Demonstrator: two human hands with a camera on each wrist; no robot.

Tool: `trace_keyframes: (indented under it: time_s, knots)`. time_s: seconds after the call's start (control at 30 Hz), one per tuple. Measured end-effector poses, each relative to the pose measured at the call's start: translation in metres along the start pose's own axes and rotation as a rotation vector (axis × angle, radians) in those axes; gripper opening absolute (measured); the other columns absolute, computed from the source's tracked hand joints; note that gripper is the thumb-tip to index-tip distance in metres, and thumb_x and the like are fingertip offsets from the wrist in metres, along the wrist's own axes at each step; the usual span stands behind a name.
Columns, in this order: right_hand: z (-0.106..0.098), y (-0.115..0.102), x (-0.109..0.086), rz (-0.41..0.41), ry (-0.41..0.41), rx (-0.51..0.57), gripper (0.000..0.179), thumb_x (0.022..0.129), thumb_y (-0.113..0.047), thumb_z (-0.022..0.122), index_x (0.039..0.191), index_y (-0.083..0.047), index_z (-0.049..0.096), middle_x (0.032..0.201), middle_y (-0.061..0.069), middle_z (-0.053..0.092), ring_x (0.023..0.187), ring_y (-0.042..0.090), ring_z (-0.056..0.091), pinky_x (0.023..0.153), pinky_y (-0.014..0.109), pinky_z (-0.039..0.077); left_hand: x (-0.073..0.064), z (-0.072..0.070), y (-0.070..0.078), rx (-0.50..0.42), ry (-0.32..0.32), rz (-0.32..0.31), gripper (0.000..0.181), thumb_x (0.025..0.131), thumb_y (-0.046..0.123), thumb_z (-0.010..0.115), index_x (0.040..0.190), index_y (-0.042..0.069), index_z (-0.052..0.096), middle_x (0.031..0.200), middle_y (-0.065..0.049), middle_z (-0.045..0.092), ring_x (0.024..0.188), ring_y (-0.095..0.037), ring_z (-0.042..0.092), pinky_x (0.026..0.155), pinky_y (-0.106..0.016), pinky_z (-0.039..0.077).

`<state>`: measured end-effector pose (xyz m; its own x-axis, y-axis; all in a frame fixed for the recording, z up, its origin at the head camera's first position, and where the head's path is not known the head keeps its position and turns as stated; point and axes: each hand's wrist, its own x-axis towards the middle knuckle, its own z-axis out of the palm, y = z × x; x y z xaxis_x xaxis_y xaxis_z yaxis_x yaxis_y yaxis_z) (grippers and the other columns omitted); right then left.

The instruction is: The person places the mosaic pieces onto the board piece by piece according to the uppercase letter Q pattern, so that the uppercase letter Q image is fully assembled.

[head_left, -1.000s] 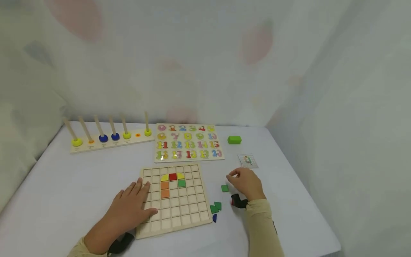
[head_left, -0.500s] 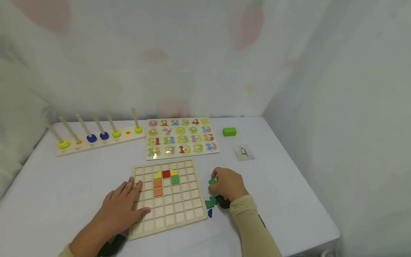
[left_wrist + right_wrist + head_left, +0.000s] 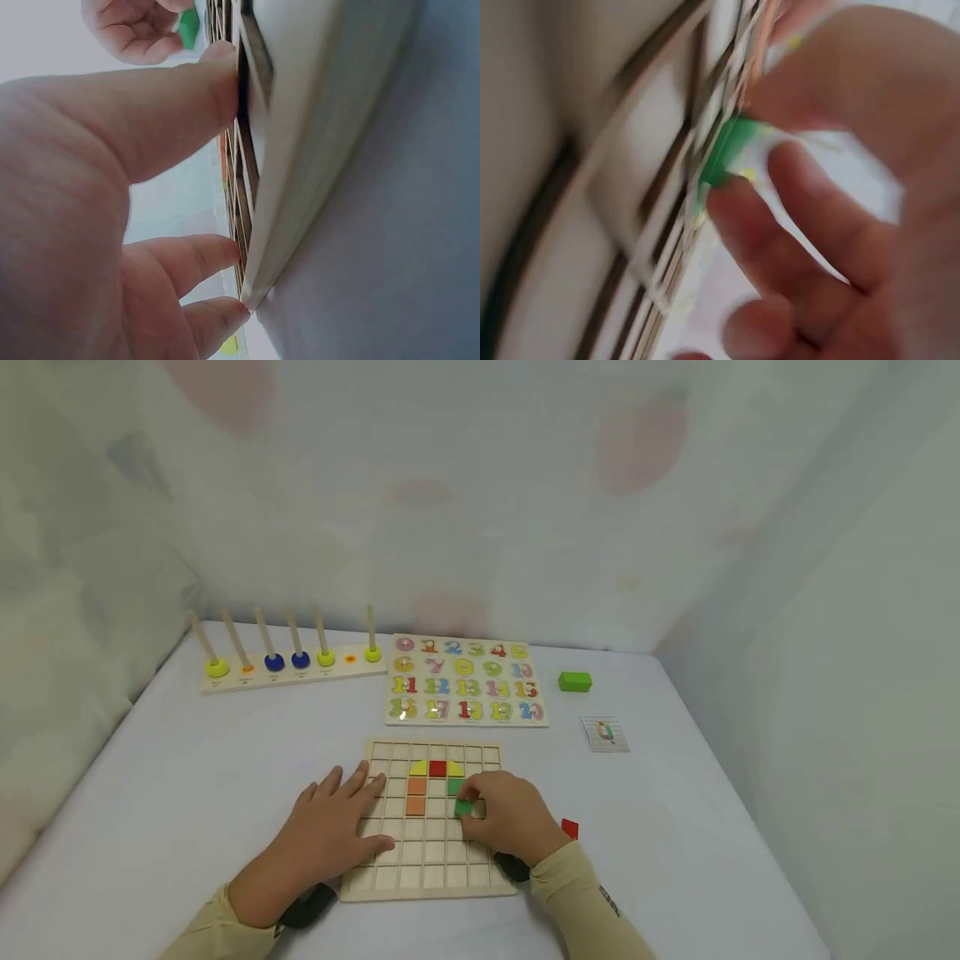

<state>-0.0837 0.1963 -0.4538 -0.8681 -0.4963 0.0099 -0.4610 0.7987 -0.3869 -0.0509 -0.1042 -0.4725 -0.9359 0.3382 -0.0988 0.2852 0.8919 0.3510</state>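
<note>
The right hand (image 3: pixel 513 814) pinches a green square tile (image 3: pixel 462 808) between thumb and fingers at the right-centre of a wooden grid board (image 3: pixel 412 877); the tile is just below another green tile (image 3: pixel 454 787) lying in its cell (whether the pinched one sits in a cell, the blurred right wrist view does not let me tell); the left hand (image 3: pixel 330 827) rests on the board's left side, fingers spread, gripping nothing; the two hands are apart, the board's middle columns between them. Along the arch of tiles, a red square (image 3: pixel 438 768) sits between two yellow quarter-rounds (image 3: pixel 418 768); two orange squares (image 3: pixel 416 787) run down below the left one. Beyond the board lies a number puzzle (image 3: pixel 452 698); to its left, touching or nearly so, a peg stand (image 3: pixel 337 674) carries yellow and blue rings (image 3: pixel 274 662); to its right are a lime-green block (image 3: pixel 575 682) and, nearer, a printed pattern card (image 3: pixel 605 734), both on the white-covered table (image 3: pixel 675 877).
</note>
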Motion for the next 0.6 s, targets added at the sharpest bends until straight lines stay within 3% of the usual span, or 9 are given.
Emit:
trace_keyframes:
  time_s: [0.13, 0.4, 0.5, 0.6]
  knots:
    - [0.005, 0.001, -0.004, -0.075, 0.03, -0.066, 0.009, 0.093, -0.024, 0.086, 0.102, -0.022, 0.085, 0.111, -0.008, 0.076, 0.104, 0.014, 0.069, 0.087, 0.031, 0.059, 0.009, -0.001, 0.008, 0.01, -0.008, 0.032, 0.103, 0.086, 0.076, 0.072, 0.16, 0.009, 0.05, 0.168, -0.025, 0.036, 0.148, -0.061, 0.031, 0.109, -0.079, 0.03]
    - [0.006, 0.003, 0.003, -0.15, 0.042, -0.078, 0.014, 0.101, -0.027, 0.079, 0.111, -0.023, 0.087, 0.11, -0.009, 0.073, 0.098, 0.01, 0.065, 0.082, 0.024, 0.056, 0.005, 0.006, -0.002, 0.038, -0.005, 0.012, 0.105, 0.087, 0.08, 0.067, 0.162, 0.008, 0.047, 0.168, -0.025, 0.034, 0.148, -0.061, 0.03, 0.11, -0.08, 0.029]
    - [-0.002, 0.012, 0.004, -0.062, 0.063, 0.027, 0.023, 0.105, -0.027, 0.072, 0.125, -0.019, 0.082, 0.11, -0.009, 0.072, 0.097, 0.009, 0.065, 0.083, 0.029, 0.057, 0.004, 0.008, -0.005, 0.061, -0.004, 0.013, 0.106, 0.089, 0.081, 0.063, 0.163, 0.008, 0.046, 0.168, -0.025, 0.034, 0.148, -0.061, 0.03, 0.109, -0.08, 0.03]
    - [-0.015, 0.031, 0.0, 0.107, 0.204, 0.146, 0.029, 0.107, -0.023, 0.068, 0.135, -0.019, 0.076, 0.107, -0.01, 0.071, 0.092, 0.009, 0.062, 0.079, 0.032, 0.055, 0.007, 0.008, -0.005, 0.078, -0.004, 0.03, 0.104, 0.091, 0.081, 0.061, 0.163, 0.008, 0.046, 0.168, -0.025, 0.034, 0.148, -0.06, 0.032, 0.108, -0.08, 0.032]
